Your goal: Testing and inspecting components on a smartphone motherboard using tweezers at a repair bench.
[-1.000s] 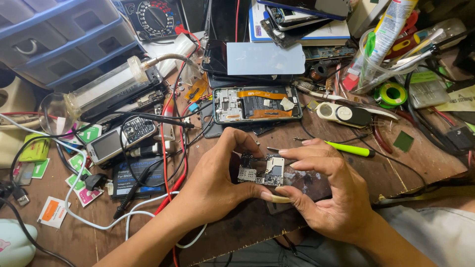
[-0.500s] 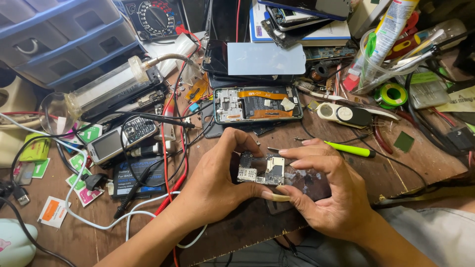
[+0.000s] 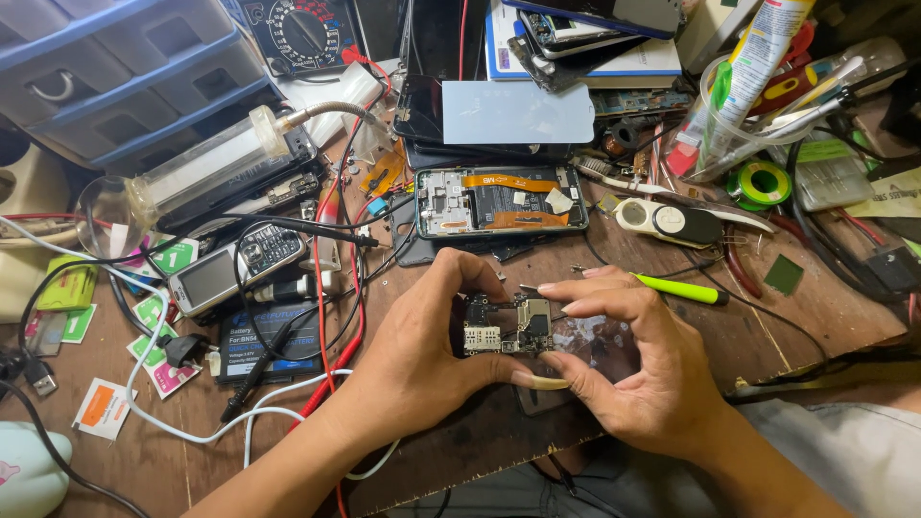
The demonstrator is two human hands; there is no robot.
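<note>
Disassembly appears well advanced, in our judgement: we see an opened phone chassis [image 3: 502,200] lying flat on the wooden workbench [image 3: 815,317], back cover off, with orange flex ribbons and its inner frame exposed, while a small circuit board [image 3: 506,325] is already out of any housing and held in both hands just in front of that chassis. We judge that reassembly remains outstanding, since a loose screen panel [image 3: 518,111] lies beyond the chassis. We cannot tell from this view whether the board belongs to that chassis. Our left hand [image 3: 422,360] curls around the left end of the board, thumb beneath and index finger arched over the top edge, pinching it. Our right hand [image 3: 628,369] closes on the right end, its long thumbnail under the lower edge and the index and middle fingers extended, pressed together, over the top. We hold the board roughly level above the near edge of the bench, component side towards the camera. The board is dark, densely populated, with silver shield cans and a metal card-slot frame at its lower left; the right portion is blurred and partly covered by fingers. A yellow-green-handled screwdriver [image 3: 683,289] lies just beyond our right hand, untouched, and an old keypad phone [image 3: 235,266] rests well to the left among cables.
</note>
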